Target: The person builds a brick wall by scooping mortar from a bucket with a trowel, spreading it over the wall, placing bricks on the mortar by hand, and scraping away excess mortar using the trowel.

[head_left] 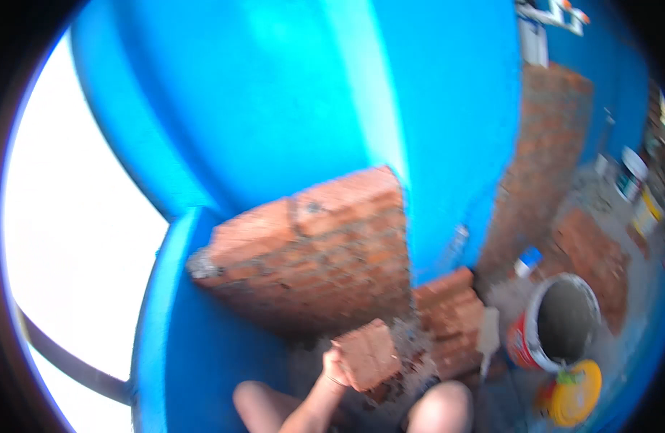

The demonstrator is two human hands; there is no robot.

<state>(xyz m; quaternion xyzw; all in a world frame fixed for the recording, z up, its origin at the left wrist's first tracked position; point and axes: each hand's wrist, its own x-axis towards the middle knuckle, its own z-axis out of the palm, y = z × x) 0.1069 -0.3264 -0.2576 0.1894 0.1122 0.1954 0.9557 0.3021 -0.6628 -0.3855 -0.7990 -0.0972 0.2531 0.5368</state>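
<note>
My left hand (335,366) is closed on the left edge of a reddish brick (368,355). The brick is held up in front of my body, above the floor between my knees. Just beyond it stands a low brick wall (318,267) with mortar joints and larger bricks along its top. To the right of the held brick lies a stack of bricks (448,317). My right hand does not show. The picture is somewhat blurred.
Right of the stack stands a bucket (538,332) holding grey material, with a yellow round container or lid (579,393) near it. A tall blue curved surface (275,86) rises behind the wall. More bricks (592,252) and a taller brick pillar (538,159) are at the right.
</note>
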